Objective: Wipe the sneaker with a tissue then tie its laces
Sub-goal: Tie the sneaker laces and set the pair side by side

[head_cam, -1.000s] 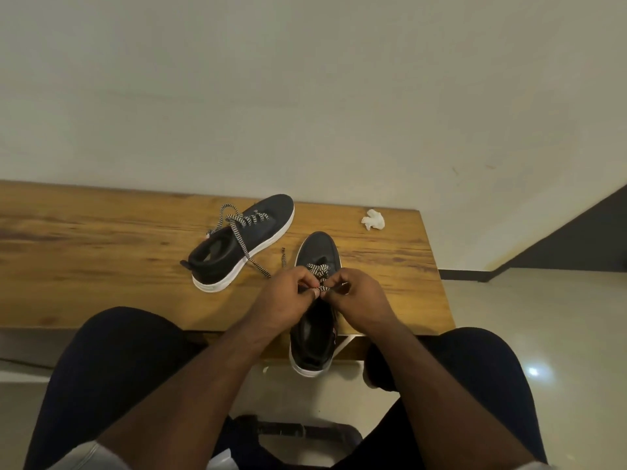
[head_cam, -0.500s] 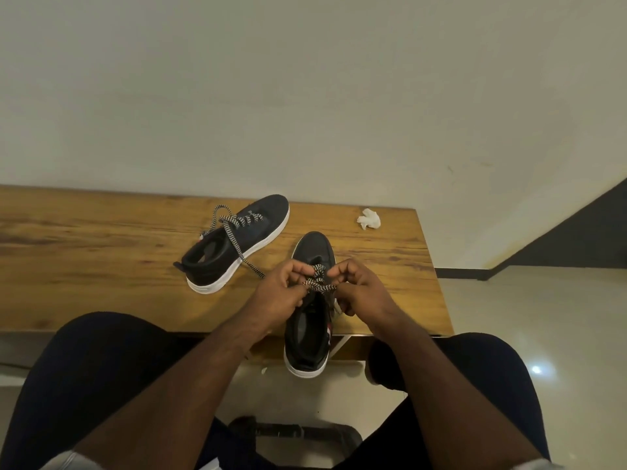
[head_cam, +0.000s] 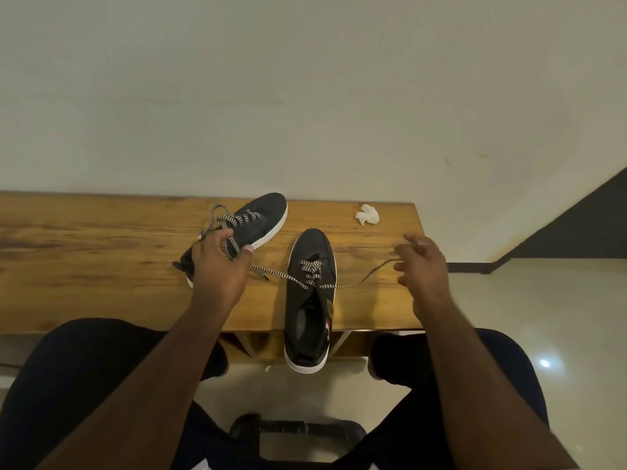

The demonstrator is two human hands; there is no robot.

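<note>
Two black sneakers with white soles: one (head_cam: 310, 300) overhanging the near edge of the wooden bench (head_cam: 101, 266), one (head_cam: 258, 222) toward its far edge. One crumpled white tissue (head_cam: 367, 214) near the far right corner. Two hands, left (head_cam: 217, 266) and right (head_cam: 422, 266). One bench.

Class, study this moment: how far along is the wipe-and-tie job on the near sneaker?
Done, it seems: a crumpled tissue lies set aside on the bench, suggesting wiping is over. In hand: the left hand and right hand each pull a lace end outward from the near sneaker, tightening a first cross. Left: no bow shows yet, so the loops remain to be formed.
</note>
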